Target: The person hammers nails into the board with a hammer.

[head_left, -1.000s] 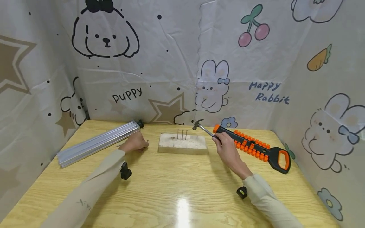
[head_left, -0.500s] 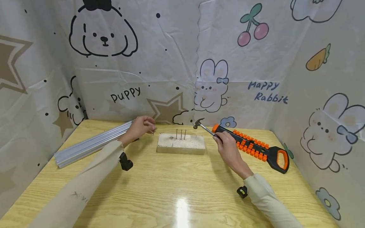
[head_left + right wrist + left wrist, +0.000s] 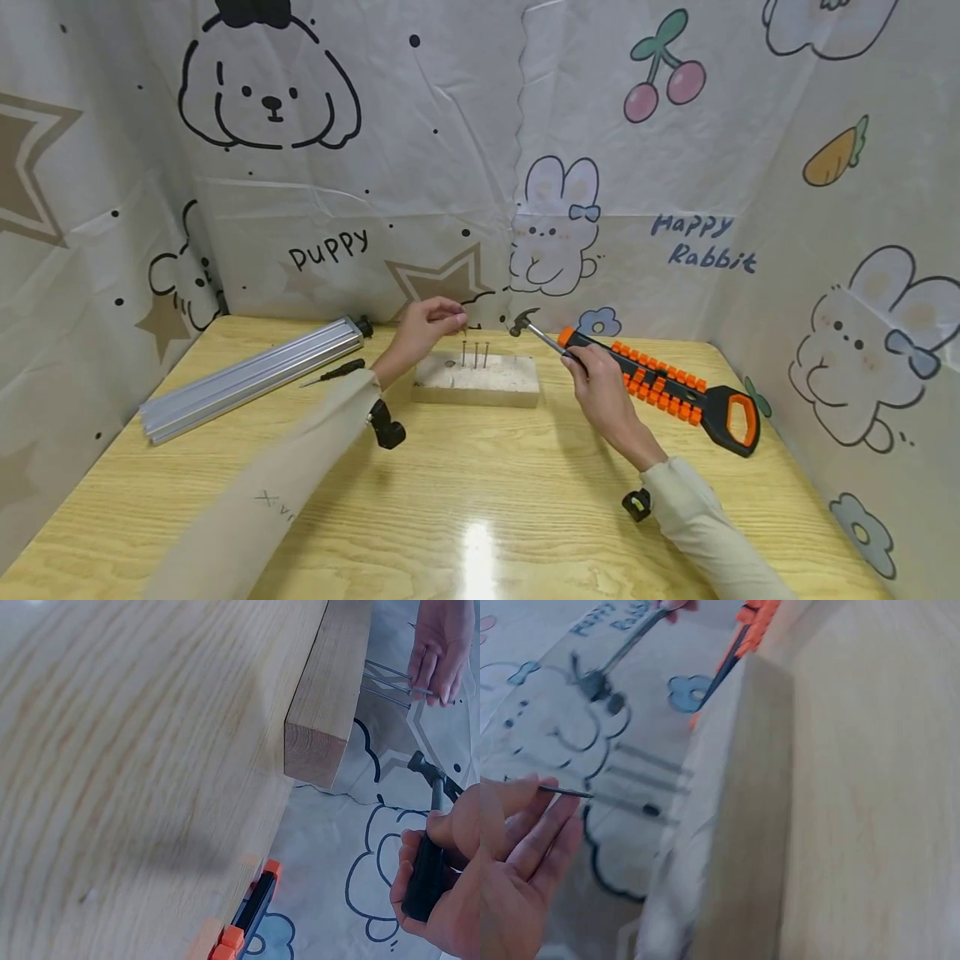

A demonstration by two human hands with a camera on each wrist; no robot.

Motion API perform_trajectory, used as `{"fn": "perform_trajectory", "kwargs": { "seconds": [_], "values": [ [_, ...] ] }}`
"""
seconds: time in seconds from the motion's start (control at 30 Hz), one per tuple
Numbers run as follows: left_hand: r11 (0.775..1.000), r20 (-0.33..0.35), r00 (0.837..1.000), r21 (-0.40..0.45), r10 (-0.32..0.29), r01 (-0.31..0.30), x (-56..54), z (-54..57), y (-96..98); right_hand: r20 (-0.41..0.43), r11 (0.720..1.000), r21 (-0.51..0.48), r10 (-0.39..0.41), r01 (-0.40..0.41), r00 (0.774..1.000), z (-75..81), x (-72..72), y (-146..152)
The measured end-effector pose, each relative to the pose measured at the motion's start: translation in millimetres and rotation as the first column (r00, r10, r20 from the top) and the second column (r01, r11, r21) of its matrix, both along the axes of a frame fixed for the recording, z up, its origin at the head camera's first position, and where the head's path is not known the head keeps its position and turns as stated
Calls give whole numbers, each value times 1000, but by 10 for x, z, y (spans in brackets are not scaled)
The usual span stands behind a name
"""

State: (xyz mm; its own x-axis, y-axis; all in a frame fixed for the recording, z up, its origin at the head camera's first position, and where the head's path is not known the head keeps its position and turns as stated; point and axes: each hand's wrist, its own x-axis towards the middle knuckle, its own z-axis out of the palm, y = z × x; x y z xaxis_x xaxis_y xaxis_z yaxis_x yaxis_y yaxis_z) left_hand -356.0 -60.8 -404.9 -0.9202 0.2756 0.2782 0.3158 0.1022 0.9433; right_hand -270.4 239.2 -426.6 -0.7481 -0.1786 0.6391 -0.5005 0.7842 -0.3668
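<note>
My left hand (image 3: 423, 333) is raised over the back left of a pale wooden block (image 3: 480, 393). Between its thumb and fingers it pinches a nail (image 3: 566, 792), clearest in the left wrist view. Three nails (image 3: 476, 355) stand upright in the block's top, just below those fingertips. To the right of the block, my right hand (image 3: 603, 404) grips a small claw hammer (image 3: 427, 874) by its black handle. The hammer's head (image 3: 523, 322) is up in the air, apart from the nails and the block.
A silver metal profile (image 3: 251, 382) lies at the left, with a dark-handled screwdriver (image 3: 341, 372) beside it. At the right lies a black and orange rack with a loop handle (image 3: 660, 383). Printed cloth (image 3: 450, 167) walls the wooden table (image 3: 480, 483) at the back and sides.
My left hand has lifted from beside the metal profile and moved right with the nail to above the block, uncovering the screwdriver. The right hand and hammer have hardly moved.
</note>
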Motion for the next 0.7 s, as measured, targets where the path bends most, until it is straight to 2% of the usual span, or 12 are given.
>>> {"fn": "perform_trajectory", "kwargs": {
  "seconds": [0.13, 0.33, 0.53, 0.7],
  "values": [
    [1000, -28, 1000, -4, -5, 5, 23, -89, 206, -1, 1000, -8, -11, 11, 1000, 5, 6, 12],
    [999, 14, 999, 30, -44, 44, 42, -207, 394, 16, 1000, -10, -13, 13, 1000, 2, 15, 25],
    [997, 54, 996, -30, -66, 68, 43, -335, 426, 25, 1000, 2, -26, 26, 999, -22, 16, 23],
    [995, 59, 994, -24, -92, 94, -3, -449, 424, 30, 999, 3, -35, 35, 999, -25, 20, 32]
  ]
}}
